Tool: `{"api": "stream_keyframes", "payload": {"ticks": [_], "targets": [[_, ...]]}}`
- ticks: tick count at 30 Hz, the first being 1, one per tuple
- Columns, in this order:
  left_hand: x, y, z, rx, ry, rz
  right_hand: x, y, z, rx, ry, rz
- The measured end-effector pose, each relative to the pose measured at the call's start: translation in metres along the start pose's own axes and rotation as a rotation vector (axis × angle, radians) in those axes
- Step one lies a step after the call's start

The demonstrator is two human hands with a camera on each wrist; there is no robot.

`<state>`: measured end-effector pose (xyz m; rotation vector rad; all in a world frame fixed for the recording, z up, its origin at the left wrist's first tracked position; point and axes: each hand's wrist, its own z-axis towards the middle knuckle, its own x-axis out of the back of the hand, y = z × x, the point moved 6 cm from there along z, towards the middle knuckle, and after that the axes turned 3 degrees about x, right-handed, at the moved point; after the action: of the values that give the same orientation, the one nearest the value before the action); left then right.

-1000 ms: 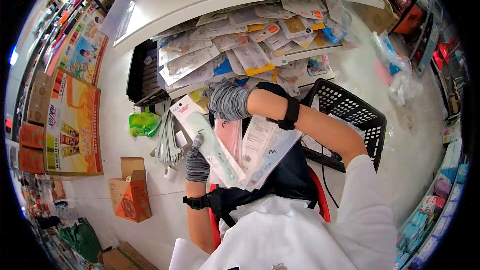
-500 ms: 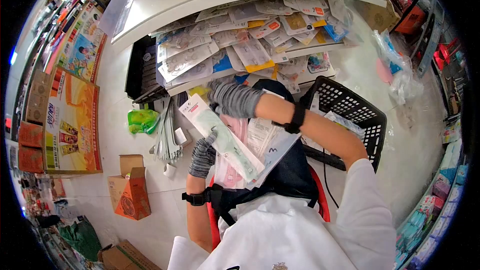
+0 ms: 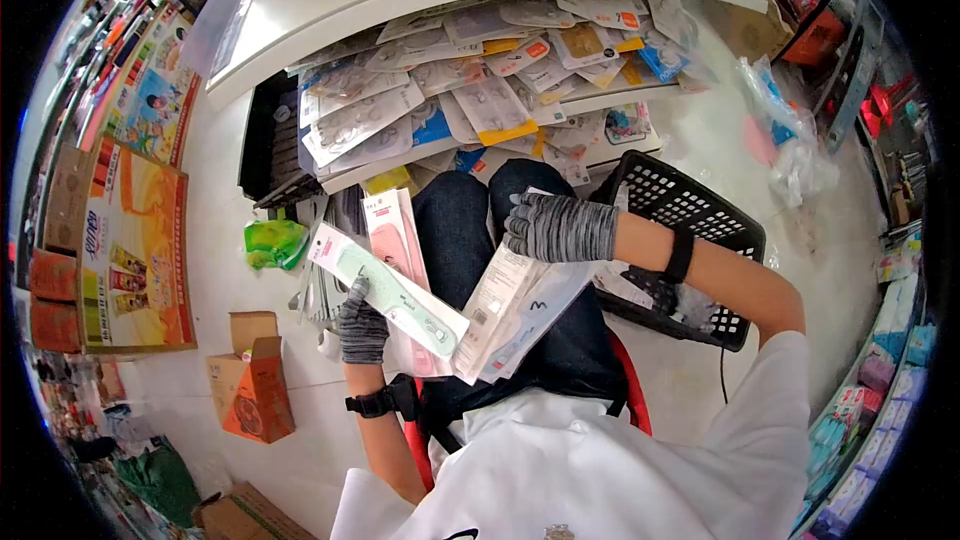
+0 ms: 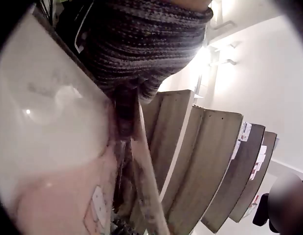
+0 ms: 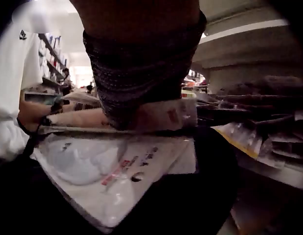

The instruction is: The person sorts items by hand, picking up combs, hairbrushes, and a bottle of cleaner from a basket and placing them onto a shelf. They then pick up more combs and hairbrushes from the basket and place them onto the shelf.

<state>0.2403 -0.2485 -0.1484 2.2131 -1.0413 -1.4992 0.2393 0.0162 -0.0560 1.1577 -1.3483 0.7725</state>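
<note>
right hand (image 3: 565,228) shifted off the top of the left bunch to the wearer's right since the earlier frame. green pack (image 3: 400,305) now farther left; pink pack (image 3: 395,238) shows separately behind it.

hands: left (image 3: 362,328) pinches the green pack, thumb on its face, the pink one beneath; fingers under there hidden in head view. right grips the upper ends of the pale pack (image 3: 490,300) and blue pack (image 3: 535,315), fingers bent over them, thumb hidden. both striped-gloved.

where: packs held above the lap, jeans (image 3: 450,225) below; black basket (image 3: 700,208) by the right forearm.

risks, my judgement: slick film on glove knit could let the pink pack slide out under the green if the left thumb eases. lower ends lie close together, so they might snag or cross. a loose right grip could drop the fan to the floor (image 3: 325,395).

lie: green pack's long axis slants, printed header pointing up-left, away from the body, other end toward the lap. pale and blue packs lean the opposite way, upper ends to the right.
</note>
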Motion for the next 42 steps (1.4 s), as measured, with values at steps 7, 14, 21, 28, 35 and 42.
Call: {"api": "stream_keyframes", "payload": {"ticks": [7, 14, 21, 28, 35, 42], "targets": [[-0.007, 0.031, -0.021, -0.037, -0.118, -0.082, 0.051, 0.066, -0.024, -0.417, -0.035, 0.857], [-0.004, 0.037, -0.022, -0.051, -0.106, -0.047, 0.026, 0.097, -0.032, -0.396, -0.117, 1.136], [-0.033, 0.029, -0.031, -0.046, -0.083, -0.012, 0.065, 0.095, -0.041, -0.357, -0.021, 1.459], [-0.041, 0.010, -0.012, 0.198, -0.073, 0.040, 0.109, 0.092, -0.008, -0.140, -0.139, 1.102], [-0.053, -0.022, -0.003, 0.320, -0.178, 0.052, 0.073, 0.091, 0.056, -0.144, -0.065, 0.850], [-0.011, -0.026, 0.013, -0.250, -0.348, 0.895, 0.039, 0.083, 0.084, -0.143, 0.014, 0.858]]}}
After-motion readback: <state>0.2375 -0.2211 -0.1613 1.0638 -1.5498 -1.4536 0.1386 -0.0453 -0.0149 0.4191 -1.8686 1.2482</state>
